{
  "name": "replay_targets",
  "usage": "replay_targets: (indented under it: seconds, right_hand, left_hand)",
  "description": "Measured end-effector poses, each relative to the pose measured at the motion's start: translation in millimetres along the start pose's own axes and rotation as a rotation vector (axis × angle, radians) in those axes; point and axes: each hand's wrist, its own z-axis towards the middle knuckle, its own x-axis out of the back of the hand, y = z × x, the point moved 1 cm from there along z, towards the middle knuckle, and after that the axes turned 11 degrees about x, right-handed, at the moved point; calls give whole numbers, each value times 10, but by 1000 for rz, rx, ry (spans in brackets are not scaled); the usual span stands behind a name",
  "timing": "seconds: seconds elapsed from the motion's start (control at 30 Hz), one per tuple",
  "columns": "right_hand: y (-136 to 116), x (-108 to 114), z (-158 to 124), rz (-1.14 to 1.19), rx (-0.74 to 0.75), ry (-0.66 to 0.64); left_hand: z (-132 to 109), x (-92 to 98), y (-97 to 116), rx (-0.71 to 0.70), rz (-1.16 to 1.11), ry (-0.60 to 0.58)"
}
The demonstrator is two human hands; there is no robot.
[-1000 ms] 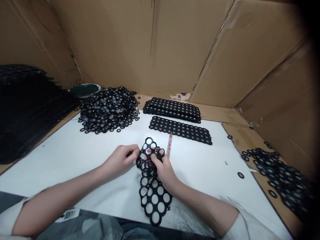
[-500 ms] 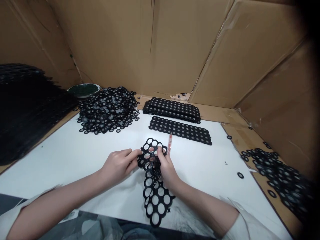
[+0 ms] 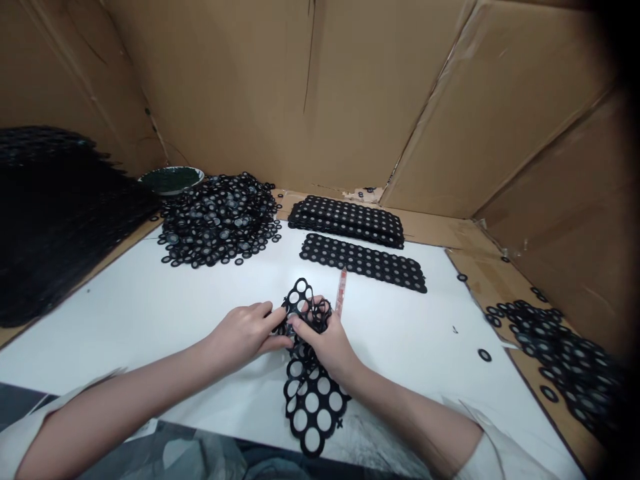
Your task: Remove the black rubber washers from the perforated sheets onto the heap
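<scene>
A black perforated sheet (image 3: 319, 403) with rows of round holes is bunched up between my two hands. Its lower end lies flat towards the table's front edge. My left hand (image 3: 254, 328) pinches the left edge of the folded upper part. My right hand (image 3: 330, 343) is closed around the crumpled middle, its thumb pressed across the sheet. A clear, pointed stick with red marks (image 3: 341, 293) lies just beyond my right hand. Farther off is a flat black sheet with its discs still in it (image 3: 364, 263).
Behind it stands a stack of similar sheets (image 3: 347, 220). A heap of black rings (image 3: 217, 220) and a bowl (image 3: 171, 180) of dark green material are at the back left, beside a tall dark pile (image 3: 50, 227). More rings (image 3: 565, 353) lie right. Cardboard walls (image 3: 280, 93) enclose the table.
The upper part of the perforated sheet has been folded together more. My right thumb has moved left over it, and my left hand has shifted slightly right.
</scene>
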Motion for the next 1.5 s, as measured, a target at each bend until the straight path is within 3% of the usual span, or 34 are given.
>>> replay_targets:
  seconds: [0.13, 0.23, 0.33, 0.43, 0.5, 0.67, 0.8, 1.03, 1.13, 1.27, 1.43, 1.5]
  right_hand:
    - [17, -1, 5, -17, 11, -1]
    - [35, -4, 9, -59, -12, -14]
    - [59, 14, 13, -101, -40, 31]
    - [82, 41, 18, -120, -93, 63]
    - [89, 48, 26, -111, -119, 51]
    - [81, 28, 47, -88, -91, 28]
    - [66, 21, 36, -100, -44, 7]
    - [67, 40, 29, -125, 35, -35]
    - [85, 34, 33, -95, 7, -16]
    - [103, 18, 32, -20, -100, 44]
    - [89, 44, 32, -98, -113, 49]
    - [82, 46, 39, -100, -125, 4]
  left_hand:
    - [27, 2, 33, 50, -120, -177]
    - [65, 58, 32, 105, -198, -213]
    - [116, 182, -83, 271, -291, -131]
    - [148, 305, -250, 494, -308, 80]
    - [148, 323, -296, 538, -274, 164]
    - [100, 122, -123, 310, -62, -50]
    - [75, 19, -25, 257, 30, -150]
    - [124, 121, 16, 254, -430, -402]
    - [149, 114, 29, 312, -632, -452]
    - [201, 136, -95, 431, -770, -314]
    - [211, 305, -327, 667, -626, 156]
    - [179, 300, -317, 644, -487, 234]
